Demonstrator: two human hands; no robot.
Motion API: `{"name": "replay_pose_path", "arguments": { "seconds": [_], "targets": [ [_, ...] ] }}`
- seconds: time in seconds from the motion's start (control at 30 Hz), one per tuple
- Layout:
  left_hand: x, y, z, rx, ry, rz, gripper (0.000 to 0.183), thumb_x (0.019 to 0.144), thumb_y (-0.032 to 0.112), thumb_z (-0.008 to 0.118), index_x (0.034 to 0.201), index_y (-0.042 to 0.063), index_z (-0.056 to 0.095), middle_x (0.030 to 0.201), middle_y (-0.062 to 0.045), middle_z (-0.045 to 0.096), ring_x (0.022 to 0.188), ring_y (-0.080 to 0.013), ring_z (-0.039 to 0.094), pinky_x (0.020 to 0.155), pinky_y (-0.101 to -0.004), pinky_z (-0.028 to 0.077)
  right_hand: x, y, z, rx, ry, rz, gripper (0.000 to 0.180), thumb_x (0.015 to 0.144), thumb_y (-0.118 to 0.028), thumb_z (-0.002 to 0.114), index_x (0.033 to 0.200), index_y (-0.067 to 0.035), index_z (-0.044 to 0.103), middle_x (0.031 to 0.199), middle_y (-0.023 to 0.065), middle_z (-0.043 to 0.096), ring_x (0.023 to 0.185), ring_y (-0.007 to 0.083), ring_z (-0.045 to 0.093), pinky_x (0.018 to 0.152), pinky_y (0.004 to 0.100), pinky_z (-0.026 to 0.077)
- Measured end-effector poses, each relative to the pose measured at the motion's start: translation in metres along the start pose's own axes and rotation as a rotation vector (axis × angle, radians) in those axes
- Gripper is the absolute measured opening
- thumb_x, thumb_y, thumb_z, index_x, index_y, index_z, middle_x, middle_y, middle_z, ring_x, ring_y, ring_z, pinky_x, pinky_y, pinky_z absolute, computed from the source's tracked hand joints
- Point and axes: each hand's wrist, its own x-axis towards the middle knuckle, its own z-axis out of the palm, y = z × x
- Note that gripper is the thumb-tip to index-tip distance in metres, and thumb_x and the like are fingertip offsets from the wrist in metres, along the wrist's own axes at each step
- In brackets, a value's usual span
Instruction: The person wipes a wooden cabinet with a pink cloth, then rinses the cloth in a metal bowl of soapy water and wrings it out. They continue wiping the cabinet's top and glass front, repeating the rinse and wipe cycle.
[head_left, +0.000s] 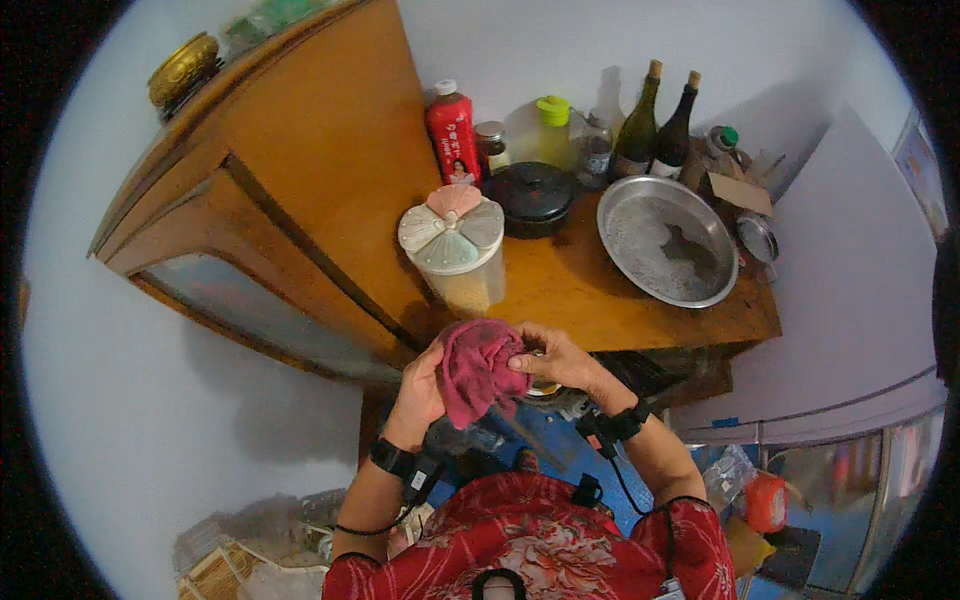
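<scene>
Both hands hold a crumpled magenta cloth (484, 367) in front of my body, close to the front edge of the wooden tabletop (555, 322). My left hand (421, 391) grips its left side, with the fingers mostly hidden behind the fabric. On the other side, the thumb of my right hand (559, 361) presses on the cloth while the fingers curl behind it. A round object with a pale, yellowish edge (544, 388) shows just below my right hand; whether I hold it cannot be told. Beyond the cloth stands a clear canister (469, 289) with a petal-patterned lid (450, 229) and yellowish grain-like contents.
A metal basin (667, 296) holding water and a dark cloth (688, 251) rests on the right. Behind are a lidded black pot (531, 196), a red juice bottle (452, 135), a green-lidded bottle (553, 124) and two corked bottles (637, 124). A wooden cabinet (322, 150) rises at left.
</scene>
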Motion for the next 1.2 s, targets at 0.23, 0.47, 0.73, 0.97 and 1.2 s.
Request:
{"name": "replay_pose_path", "arguments": {
  "seconds": [0.23, 0.47, 0.73, 0.97, 1.2],
  "targets": [
    [0.023, 0.0, 0.006, 0.262, 0.052, -0.074, 0.039, 0.096, 0.023, 0.039, 0.126, -0.003, 0.042, 0.126, -0.012, 0.049, 0.115, -0.0232, 0.048, 0.101, -0.036, 0.035, -0.03, -0.011, -0.039, -0.121, 0.261, -0.064, 0.03, 0.082, -0.023, 0.066, 0.101, -0.004, 0.052, 0.086, 0.0016, 0.056, 0.083, 0.0105, 0.051, 0.075, 0.0261, 0.043],
    [0.051, -0.025, -0.007, 0.479, 0.128, -0.065, 0.038, 0.094, 0.021, 0.048, 0.124, -0.003, 0.046, 0.121, -0.012, 0.053, 0.11, -0.0198, 0.052, 0.096, -0.0338, 0.04, -0.036, -0.022, -0.051, 0.089, 0.512, -0.128, 0.02, 0.084, -0.02, 0.062, 0.091, -0.007, 0.047, 0.078, -0.0019, 0.05, 0.069, 0.0055, 0.046, 0.058, 0.021, 0.039],
    [0.071, -0.031, 0.01, 0.539, -0.1, -0.109, 0.045, 0.086, 0.013, 0.059, 0.126, -0.002, 0.044, 0.12, -0.009, 0.052, 0.11, -0.0174, 0.049, 0.096, -0.0294, 0.037, -0.041, -0.077, -0.054, -0.069, 0.845, -0.199, 0.014, 0.083, -0.015, 0.058, 0.09, -0.006, 0.051, 0.079, -0.0008, 0.052, 0.07, 0.0073, 0.048, 0.062, 0.0227, 0.041],
    [0.109, -0.06, 0.033, 0.52, -0.135, -0.13, 0.048, 0.086, 0.015, 0.06, 0.128, 0.003, 0.041, 0.12, -0.008, 0.048, 0.111, -0.0181, 0.047, 0.093, -0.0307, 0.038, -0.05, -0.169, -0.11, -0.254, 1.052, -0.517, 0.016, 0.084, -0.013, 0.057, 0.095, -0.003, 0.052, 0.084, 0.0022, 0.055, 0.076, 0.0087, 0.052, 0.067, 0.0223, 0.044],
    [0.147, -0.095, 0.043, 0.502, -0.091, -0.205, 0.041, 0.087, 0.018, 0.059, 0.124, 0.004, 0.046, 0.116, -0.007, 0.051, 0.101, -0.0177, 0.052, 0.081, -0.0297, 0.046, -0.058, -0.156, -0.212, -0.733, 1.319, -0.423, 0.023, 0.077, -0.017, 0.065, 0.089, 0.001, 0.057, 0.081, 0.0091, 0.061, 0.077, 0.0172, 0.057, 0.07, 0.0319, 0.046]
  ]
}}
